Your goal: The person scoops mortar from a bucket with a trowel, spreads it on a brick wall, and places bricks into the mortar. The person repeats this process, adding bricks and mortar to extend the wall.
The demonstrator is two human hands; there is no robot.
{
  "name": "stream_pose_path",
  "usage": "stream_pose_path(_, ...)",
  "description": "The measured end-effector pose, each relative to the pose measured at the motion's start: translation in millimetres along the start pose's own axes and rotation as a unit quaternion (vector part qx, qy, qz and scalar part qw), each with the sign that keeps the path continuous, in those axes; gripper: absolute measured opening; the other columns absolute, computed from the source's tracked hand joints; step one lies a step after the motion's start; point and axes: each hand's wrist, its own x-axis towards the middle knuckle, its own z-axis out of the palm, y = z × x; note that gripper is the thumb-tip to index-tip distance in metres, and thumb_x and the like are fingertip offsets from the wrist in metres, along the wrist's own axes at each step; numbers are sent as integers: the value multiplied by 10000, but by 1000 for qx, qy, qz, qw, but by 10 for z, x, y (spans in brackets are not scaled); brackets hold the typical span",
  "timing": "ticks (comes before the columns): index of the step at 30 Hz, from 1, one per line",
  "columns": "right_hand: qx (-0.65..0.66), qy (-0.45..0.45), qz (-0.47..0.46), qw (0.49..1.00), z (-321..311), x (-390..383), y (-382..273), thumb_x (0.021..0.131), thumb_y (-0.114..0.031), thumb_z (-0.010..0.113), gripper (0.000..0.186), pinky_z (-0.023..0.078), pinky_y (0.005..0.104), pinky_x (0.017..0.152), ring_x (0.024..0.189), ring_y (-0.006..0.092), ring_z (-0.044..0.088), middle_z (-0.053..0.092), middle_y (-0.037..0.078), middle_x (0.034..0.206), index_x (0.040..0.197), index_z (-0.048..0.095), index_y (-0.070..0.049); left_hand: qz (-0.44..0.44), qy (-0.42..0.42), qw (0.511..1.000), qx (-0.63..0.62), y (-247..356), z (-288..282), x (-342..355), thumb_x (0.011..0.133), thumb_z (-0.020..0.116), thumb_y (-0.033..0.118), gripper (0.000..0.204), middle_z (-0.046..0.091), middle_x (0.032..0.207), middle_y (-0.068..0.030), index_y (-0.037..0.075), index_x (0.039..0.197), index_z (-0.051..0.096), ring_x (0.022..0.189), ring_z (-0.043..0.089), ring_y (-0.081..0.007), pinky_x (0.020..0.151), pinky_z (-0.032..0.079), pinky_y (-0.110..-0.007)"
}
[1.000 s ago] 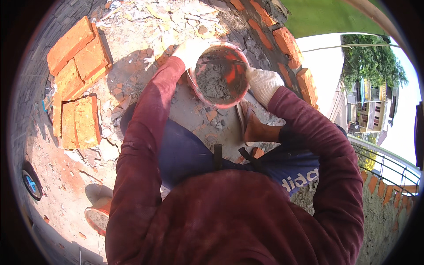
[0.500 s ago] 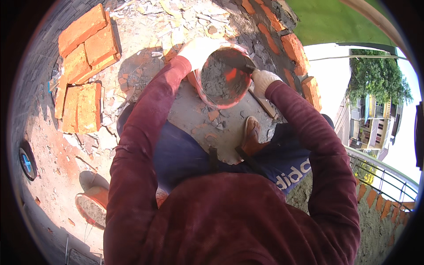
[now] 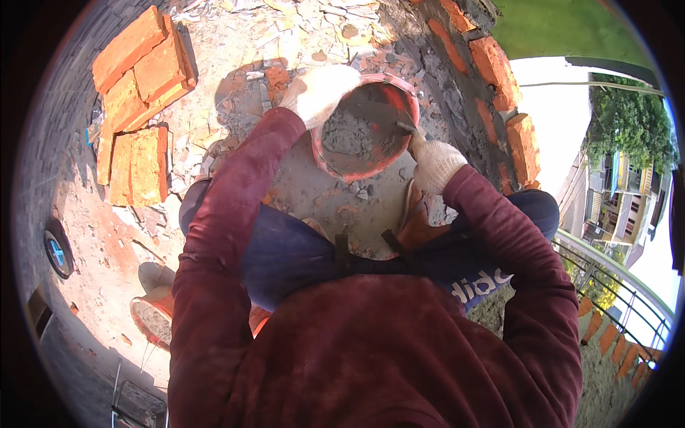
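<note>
In front of me stands an orange-red bucket [image 3: 347,175], tilted, with its mouth facing me. Wet grey mortar [image 3: 346,134] lies inside it. My left hand [image 3: 317,96], in a pale glove, grips the rim at its upper left; sunlight washes out the finger detail. At the right side of the rim, my right hand [image 3: 437,164], gloved too, is closed round the handle of a trowel [image 3: 382,112]. The trowel's grey blade reaches into the bucket above the mortar.
Orange bricks [image 3: 146,68] are stacked at the far left. A low brick wall [image 3: 524,146] with mortar runs along the right. A second bucket [image 3: 152,317] stands at lower left, near a black round object with a blue cross [image 3: 57,253]. Rubble [image 3: 285,32] covers the ground beyond.
The bucket has come slightly closer and its mouth is turned more. My right hand and the trowel have shifted toward me. The view has moved a little.
</note>
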Motion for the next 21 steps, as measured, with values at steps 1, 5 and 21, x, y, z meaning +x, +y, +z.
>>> stream_pose_path(1,8,-19,29,999,-31,58,127,804,-84,647,503,585,494,808,942,414,736,728,274,984,1277,565,65,-21,-4,999,-41,81,-6,-11,1066,497,331,356,712,1246,-90,100,1249,696,1160,659,-297,1002,520,-386)
stream_pose_path(5,167,-118,-7,979,209,321,268,790,-70,589,412,594,459,675,794,356,744,720,234,911,1176,631,69,-77,12,984,-160,275,28,-16,1061,506,355,388,733,1195,-131,68,1234,702,1107,689,-310,977,529,-397)
stream_pose_path(21,491,-198,-49,847,277,54,10,845,-115,664,232,485,365,399,512,181,594,587,83,721,1022,559,-8,-199,67,937,-277,623,30,66,1062,540,332,401,750,1087,-143,-5,1181,722,1001,688,-207,918,514,-348)
